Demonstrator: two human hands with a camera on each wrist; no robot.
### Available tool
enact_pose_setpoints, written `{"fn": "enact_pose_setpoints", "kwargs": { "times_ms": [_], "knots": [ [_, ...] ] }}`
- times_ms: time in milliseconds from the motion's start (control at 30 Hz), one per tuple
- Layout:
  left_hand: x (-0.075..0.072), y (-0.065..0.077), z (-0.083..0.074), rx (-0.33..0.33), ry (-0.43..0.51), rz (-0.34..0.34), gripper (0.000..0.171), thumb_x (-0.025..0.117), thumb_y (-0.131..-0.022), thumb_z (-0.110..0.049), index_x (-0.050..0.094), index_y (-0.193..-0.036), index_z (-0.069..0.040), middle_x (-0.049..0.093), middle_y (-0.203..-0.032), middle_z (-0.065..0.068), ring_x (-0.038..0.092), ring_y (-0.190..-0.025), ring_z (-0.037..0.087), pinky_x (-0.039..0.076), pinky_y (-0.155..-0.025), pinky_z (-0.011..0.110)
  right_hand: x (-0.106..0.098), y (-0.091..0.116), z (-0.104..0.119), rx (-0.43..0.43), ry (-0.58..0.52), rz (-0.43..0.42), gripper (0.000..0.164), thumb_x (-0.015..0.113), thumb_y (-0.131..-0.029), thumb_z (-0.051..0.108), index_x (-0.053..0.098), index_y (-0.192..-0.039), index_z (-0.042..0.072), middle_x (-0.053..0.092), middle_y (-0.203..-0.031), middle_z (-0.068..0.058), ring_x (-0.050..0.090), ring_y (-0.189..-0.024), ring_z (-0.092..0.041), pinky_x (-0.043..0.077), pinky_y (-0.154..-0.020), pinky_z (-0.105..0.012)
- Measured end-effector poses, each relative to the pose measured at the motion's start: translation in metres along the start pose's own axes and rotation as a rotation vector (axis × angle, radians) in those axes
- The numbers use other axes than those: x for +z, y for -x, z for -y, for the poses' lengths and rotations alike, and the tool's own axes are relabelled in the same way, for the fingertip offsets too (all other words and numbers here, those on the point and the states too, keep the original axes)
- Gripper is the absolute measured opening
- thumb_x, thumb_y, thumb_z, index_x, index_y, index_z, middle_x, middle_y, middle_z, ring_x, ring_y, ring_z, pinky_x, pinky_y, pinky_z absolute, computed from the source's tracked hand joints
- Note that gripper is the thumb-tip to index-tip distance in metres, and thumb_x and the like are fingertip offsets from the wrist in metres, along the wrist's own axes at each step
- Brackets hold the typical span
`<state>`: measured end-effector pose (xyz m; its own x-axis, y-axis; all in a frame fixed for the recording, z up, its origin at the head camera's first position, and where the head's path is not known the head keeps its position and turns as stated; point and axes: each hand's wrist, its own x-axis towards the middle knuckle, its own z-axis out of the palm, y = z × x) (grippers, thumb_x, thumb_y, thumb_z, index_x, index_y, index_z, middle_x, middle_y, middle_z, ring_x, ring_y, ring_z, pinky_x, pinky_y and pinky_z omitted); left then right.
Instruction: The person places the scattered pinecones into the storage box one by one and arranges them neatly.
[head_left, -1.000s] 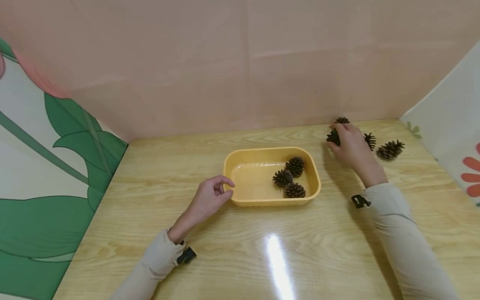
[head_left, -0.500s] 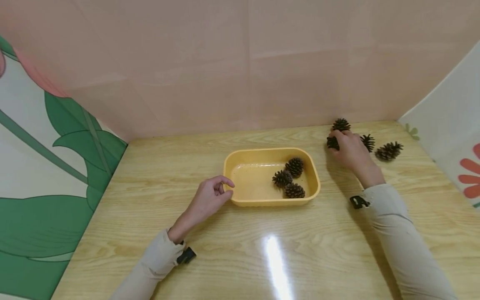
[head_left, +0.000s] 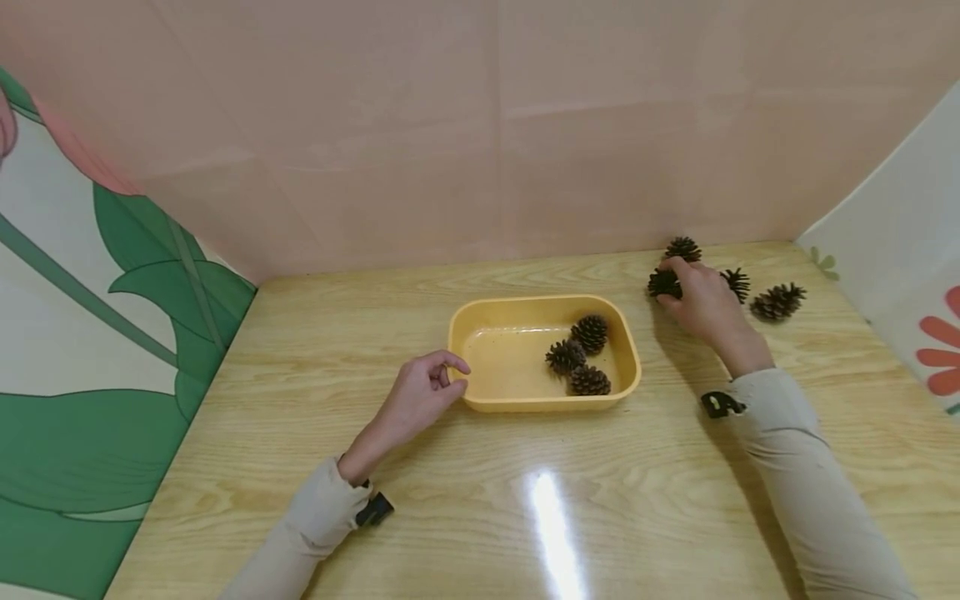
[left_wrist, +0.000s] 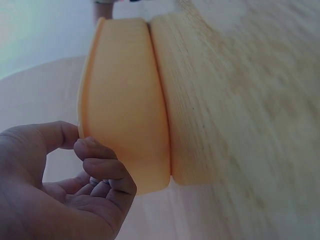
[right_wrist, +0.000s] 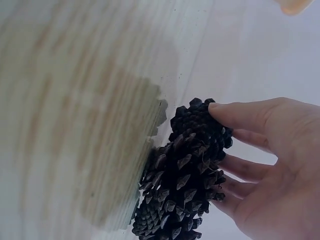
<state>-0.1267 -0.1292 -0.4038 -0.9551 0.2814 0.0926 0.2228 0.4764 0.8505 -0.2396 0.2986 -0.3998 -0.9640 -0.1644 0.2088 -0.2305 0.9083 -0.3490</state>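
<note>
My left hand (head_left: 420, 396) pinches the left rim of a yellow plastic basin (head_left: 517, 407) between thumb and index finger; the left wrist view shows the basin's outer wall (left_wrist: 125, 100) beside the curled fingers. Inside the basin, to the right, sit three brown pine cones (head_left: 590, 333). My right hand (head_left: 708, 304) is at the back right, holding a dark pine cone (head_left: 663, 284) between thumb and fingers. In the right wrist view that pine cone (right_wrist: 195, 120) is gripped at its side, close to another pine cone (right_wrist: 182, 175).
More loose pine cones lie around the right hand: one behind it (head_left: 683, 248), one partly hidden (head_left: 737, 284) and one farther right (head_left: 778, 302). The wood-grain table (head_left: 450, 508) meets a pinkish backdrop (head_left: 375, 167) behind, with patterned side panels.
My right hand lowered slightly toward me, and the pine cone in its fingers has shifted a little to the left. The left hand and basin have stayed put.
</note>
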Motion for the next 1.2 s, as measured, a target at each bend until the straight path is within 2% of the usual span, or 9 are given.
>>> {"fn": "enact_pose_setpoints", "kwargs": {
  "times_ms": [100,233,333,467,533,800,1033,1200],
  "knots": [
    [0.0,0.0,0.0,-0.004,-0.002,-0.002,0.015,0.067,-0.089,-0.006,0.071,-0.103,-0.001,0.053,-0.066,0.002,0.044,-0.054,0.01,0.036,-0.049,0.021,0.0,-0.001,0.0,-0.008,0.005,-0.009,0.054,0.069,-0.091,0.007,0.045,-0.139,-0.001,0.055,-0.121,-0.038,0.056,-0.098,-0.055,0.044,-0.078,-0.065],
    [-0.001,0.0,-0.001,-0.009,-0.004,-0.006,0.015,0.067,-0.089,-0.006,0.071,-0.103,-0.001,0.053,-0.067,0.002,0.045,-0.055,0.011,0.036,-0.049,0.021,-0.002,-0.002,0.002,-0.004,0.015,-0.011,0.072,0.07,-0.091,0.009,0.031,-0.151,0.0,0.058,-0.108,-0.037,0.06,-0.083,-0.049,0.046,-0.069,-0.06],
    [-0.001,-0.001,-0.001,-0.017,-0.004,-0.003,0.015,0.067,-0.089,-0.007,0.071,-0.103,-0.002,0.053,-0.067,0.002,0.045,-0.055,0.011,0.036,-0.049,0.021,-0.003,-0.003,0.005,0.013,0.007,0.013,0.077,0.068,-0.093,0.011,0.024,-0.154,-0.003,0.056,-0.113,-0.038,0.059,-0.088,-0.05,0.047,-0.073,-0.061],
    [-0.001,-0.001,0.0,-0.027,-0.004,0.002,0.016,0.068,-0.089,-0.007,0.071,-0.104,-0.003,0.054,-0.068,0.002,0.046,-0.055,0.011,0.036,-0.049,0.022,-0.006,-0.005,0.01,0.027,-0.015,0.045,0.068,0.067,-0.094,0.012,0.032,-0.148,-0.009,0.046,-0.135,-0.039,0.049,-0.114,-0.056,0.039,-0.094,-0.067],
    [-0.002,-0.001,0.0,-0.029,-0.003,0.002,0.015,0.068,-0.089,-0.007,0.071,-0.104,-0.003,0.054,-0.069,0.002,0.046,-0.056,0.011,0.036,-0.049,0.022,-0.008,-0.006,0.012,0.021,-0.024,0.046,0.063,0.066,-0.094,0.012,0.037,-0.145,-0.011,0.043,-0.138,-0.04,0.044,-0.12,-0.057,0.035,-0.099,-0.067],
    [-0.002,-0.002,0.001,-0.033,0.002,0.0,0.016,0.068,-0.089,-0.007,0.071,-0.104,-0.002,0.054,-0.068,0.002,0.045,-0.055,0.011,0.035,-0.048,0.021,-0.016,-0.004,0.025,-0.038,-0.056,0.01,0.061,0.067,-0.093,0.012,0.04,-0.144,-0.009,0.044,-0.139,-0.038,0.041,-0.125,-0.056,0.032,-0.103,-0.067],
    [-0.002,-0.003,0.002,-0.039,0.009,0.005,0.016,0.067,-0.09,-0.008,0.071,-0.104,-0.002,0.053,-0.068,0.003,0.044,-0.055,0.012,0.035,-0.048,0.021,-0.023,-0.002,0.042,-0.128,-0.089,-0.05,0.053,0.07,-0.091,0.009,0.05,-0.139,-0.004,0.054,-0.132,-0.031,0.05,-0.118,-0.051,0.039,-0.098,-0.065],
    [-0.002,-0.002,0.001,-0.039,0.011,0.007,0.016,0.067,-0.09,-0.008,0.071,-0.104,-0.002,0.053,-0.068,0.003,0.044,-0.054,0.011,0.035,-0.047,0.021,-0.028,0.001,0.056,-0.15,-0.093,-0.049,0.053,0.07,-0.092,0.009,0.05,-0.14,-0.002,0.053,-0.135,-0.029,0.048,-0.122,-0.05,0.037,-0.1,-0.064]
  ]
}}
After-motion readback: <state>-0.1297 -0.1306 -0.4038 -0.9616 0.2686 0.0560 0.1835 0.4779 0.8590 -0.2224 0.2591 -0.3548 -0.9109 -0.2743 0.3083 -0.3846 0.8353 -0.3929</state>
